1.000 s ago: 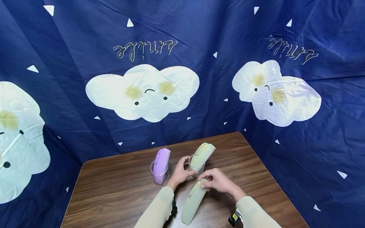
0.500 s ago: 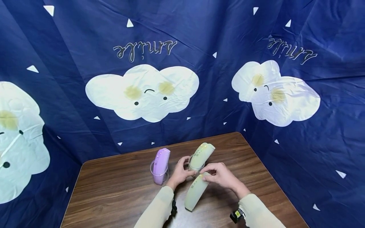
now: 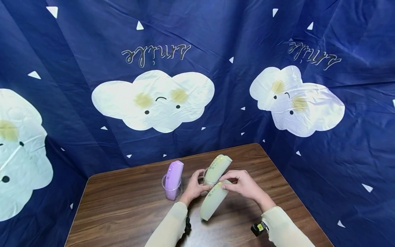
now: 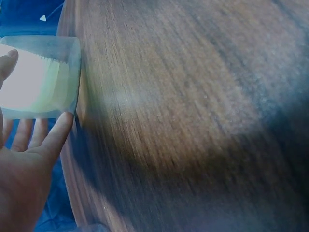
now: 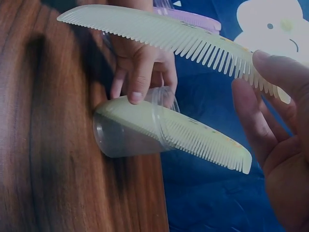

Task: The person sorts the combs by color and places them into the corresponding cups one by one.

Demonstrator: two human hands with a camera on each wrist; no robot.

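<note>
My left hand (image 3: 193, 188) holds a clear plastic cup (image 5: 123, 142) that stands on the table, thumb on the near side and fingers around the other. Pale green combs (image 3: 217, 168) lean in that cup, their upper ends above the rim. My right hand (image 3: 243, 187) pinches another pale green comb (image 3: 215, 200) by one end, between thumb and fingers. This comb hangs slanted just in front of the cup, its free end toward the lower left. In the right wrist view its teeth point down, and the comb is apart from the cup.
To the left stands a second clear cup (image 3: 167, 188) with purple combs (image 3: 175, 173) in it. Both cups are on a brown wooden table (image 3: 123, 202). A blue curtain (image 3: 77, 144) with clouds printed on it surrounds the table's back and sides.
The right hand has moved up and away from me, lifting the green comb toward the cup and tilting it more. My left hand stays at the cup.
</note>
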